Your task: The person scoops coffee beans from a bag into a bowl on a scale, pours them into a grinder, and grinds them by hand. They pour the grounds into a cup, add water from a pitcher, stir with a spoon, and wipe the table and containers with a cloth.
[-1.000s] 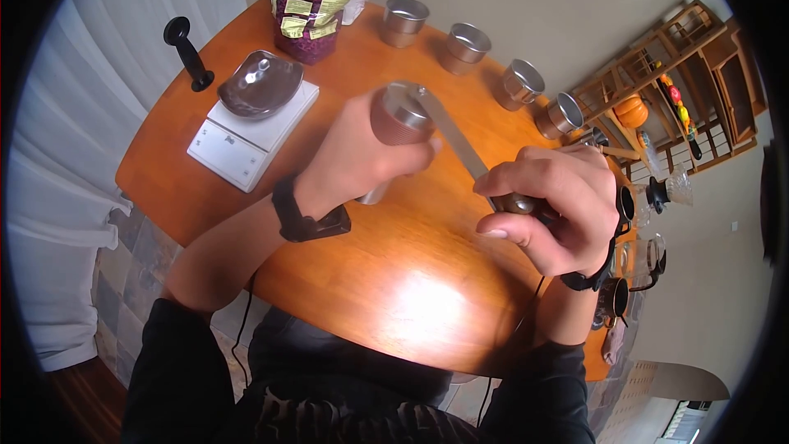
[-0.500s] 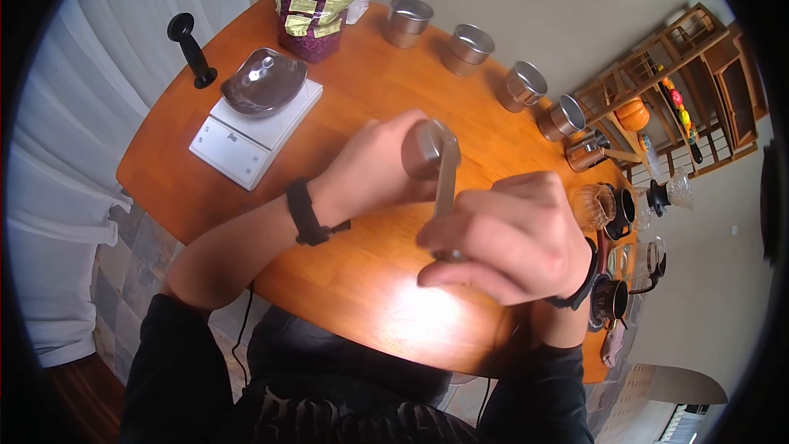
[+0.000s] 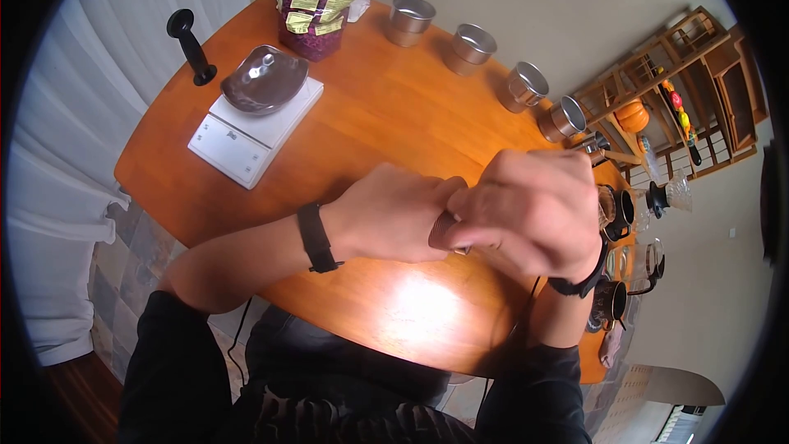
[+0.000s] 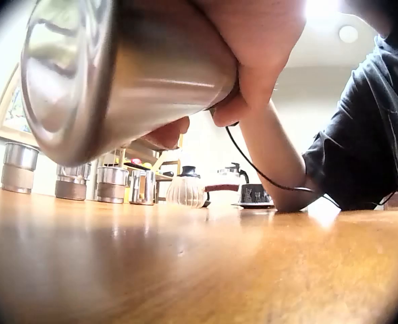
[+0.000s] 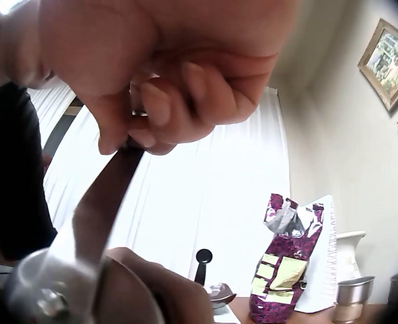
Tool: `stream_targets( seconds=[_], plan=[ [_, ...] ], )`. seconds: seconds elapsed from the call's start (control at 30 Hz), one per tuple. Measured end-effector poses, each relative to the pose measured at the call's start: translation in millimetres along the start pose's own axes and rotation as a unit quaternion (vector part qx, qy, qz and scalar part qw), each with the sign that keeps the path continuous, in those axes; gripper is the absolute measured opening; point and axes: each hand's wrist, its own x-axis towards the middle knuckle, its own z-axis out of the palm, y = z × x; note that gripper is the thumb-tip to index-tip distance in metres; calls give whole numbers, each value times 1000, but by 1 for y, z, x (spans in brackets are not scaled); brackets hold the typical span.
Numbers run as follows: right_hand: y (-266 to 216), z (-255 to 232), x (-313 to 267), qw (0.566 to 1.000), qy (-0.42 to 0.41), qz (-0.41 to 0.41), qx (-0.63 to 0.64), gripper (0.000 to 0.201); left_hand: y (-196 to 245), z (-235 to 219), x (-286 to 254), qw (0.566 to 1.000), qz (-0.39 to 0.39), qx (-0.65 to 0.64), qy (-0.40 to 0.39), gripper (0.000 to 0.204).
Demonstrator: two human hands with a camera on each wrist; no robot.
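Note:
My left hand [image 3: 386,212] grips the body of a manual coffee grinder [image 4: 151,67], whose steel bottom is tipped toward the left wrist camera above the wooden table. The fingers of my right hand [image 3: 538,210] curl round the knob end of the grinder's flat metal crank arm [image 5: 104,196]. In the head view my right hand covers most of the grinder and crank. The knob itself is mostly hidden among the fingers in the right wrist view.
A white scale [image 3: 226,150] bearing a dark glossy dish [image 3: 263,82] stands at the left, beside a black upright tool [image 3: 193,49]. Behind is a purple bag [image 3: 316,45]. Several steel cups [image 3: 411,15] line the far edge; a dark mug [image 3: 610,302] stands right.
The crank has swung round with my right hand, which moved left and then up close over the grinder. My left hand and the grinder have shifted right and nearer my body.

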Motion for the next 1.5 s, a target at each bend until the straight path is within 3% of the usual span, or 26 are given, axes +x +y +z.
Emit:
stream_targets(
  seconds=[0.07,0.13,0.27,0.37,0.4,0.6,0.83,0.93,1.07,1.17,1.33,1.47,1.5],
  plan=[
    [5,-7,-2,1000,0,11,14,36,-1,2,-1,999,31,35,17,37],
    [17,-1,-4,997,71,23,32,26,-5,4,-1,991,91,76,65,40],
    [30,-12,-16,987,97,126,30,24,4,1,-3,981,126,57,133,47],
    [41,-12,-23,972,95,214,26,23,9,-10,0,979,120,1,163,45],
    [43,-11,-25,964,95,247,31,22,8,-13,0,979,110,-8,172,53],
    [47,-13,-24,959,72,274,14,18,-3,-21,-1,983,72,-56,160,67],
    [41,-22,-24,960,73,270,3,13,-1,-19,1,976,97,-76,180,66],
    [39,-27,-26,958,53,282,-10,13,2,-21,0,970,71,-100,210,60],
    [37,-31,-29,964,30,262,-28,13,0,-37,6,947,-49,-168,271,48],
    [30,-31,-26,965,21,258,-34,13,-9,-35,7,941,-29,-163,295,46],
    [13,-31,-17,970,17,243,8,15,-17,-35,8,901,-132,-296,289,35],
    [9,-14,-13,989,28,130,58,21,-33,-29,12,894,-162,-343,238,34],
    [5,-13,-12,989,14,134,67,25,-32,-25,13,896,-166,-338,233,35]
  ],
)
